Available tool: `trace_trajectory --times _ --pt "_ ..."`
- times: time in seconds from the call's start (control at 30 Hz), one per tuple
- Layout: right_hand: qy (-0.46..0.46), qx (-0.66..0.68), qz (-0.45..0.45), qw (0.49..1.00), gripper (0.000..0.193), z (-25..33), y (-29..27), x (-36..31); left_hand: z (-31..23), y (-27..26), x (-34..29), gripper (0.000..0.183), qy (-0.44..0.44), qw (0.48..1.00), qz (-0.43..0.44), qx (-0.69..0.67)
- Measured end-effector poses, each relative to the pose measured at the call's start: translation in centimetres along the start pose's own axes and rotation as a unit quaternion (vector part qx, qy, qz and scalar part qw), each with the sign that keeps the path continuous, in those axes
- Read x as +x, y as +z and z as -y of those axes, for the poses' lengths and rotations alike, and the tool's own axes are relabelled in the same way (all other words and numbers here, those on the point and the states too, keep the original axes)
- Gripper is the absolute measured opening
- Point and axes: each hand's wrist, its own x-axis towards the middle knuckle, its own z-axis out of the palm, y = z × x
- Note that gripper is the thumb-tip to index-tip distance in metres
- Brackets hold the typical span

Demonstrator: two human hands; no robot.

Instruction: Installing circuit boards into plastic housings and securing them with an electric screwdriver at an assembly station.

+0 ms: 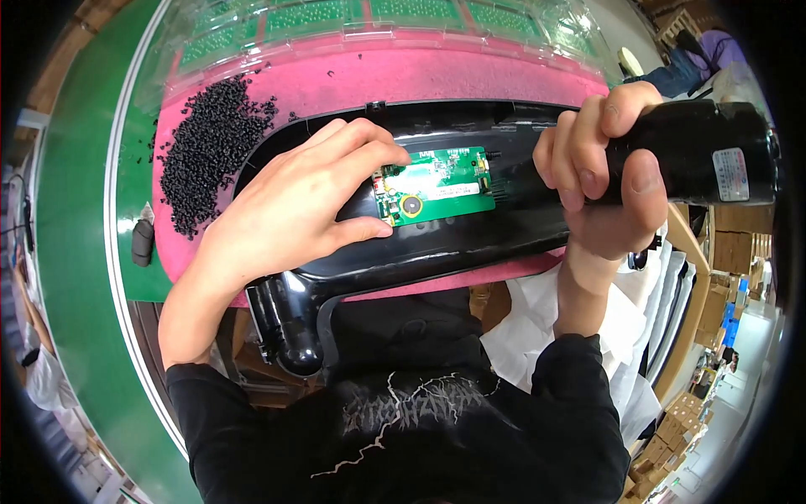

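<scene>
A green circuit board (449, 181) lies level over the inside of a long black plastic housing (470, 239). My left hand (306, 193) holds the board at its left end, with thumb and fingers on opposite edges. Small components, a round part with a yellow rim and a row of pins show on the board. My right hand (600, 164) is wrapped round a thick black cylinder with a pale label (701, 151), raised near the camera above the housing's right end. Whatever lies at the cylinder's far end is hidden by my fingers.
A heap of small black parts (206, 155) spreads over the pink mat (327, 80) at the left. Clear plastic trays (395, 38) with green boards stand at the back. A dark rolled object (143, 242) rests on the green table (88, 202). White sheets (537, 336) hang at the right.
</scene>
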Motion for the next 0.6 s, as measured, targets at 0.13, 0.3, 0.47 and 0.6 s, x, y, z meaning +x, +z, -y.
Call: trace_trajectory --times 0.13,0.3,0.47,0.6 --pt "-0.010 0.045 -0.020 0.999 0.027 -0.5 -0.1 0.2 0.1 0.1 -0.1 0.058 0.008 1.000 -0.002 0.005" --pt "-0.030 0.148 0.001 0.989 0.026 0.0 0.1 0.0 0.2 0.0 -0.1 0.054 0.003 0.999 -0.021 -0.036" --pt "-0.061 0.308 -0.006 0.949 0.025 0.8 2.2 0.3 0.2 0.2 0.2 0.040 0.118 0.986 -0.050 -0.106" --pt "-0.055 0.328 -0.011 0.943 0.026 0.4 3.3 0.3 0.6 0.0 0.1 0.026 0.142 0.979 -0.081 -0.121"
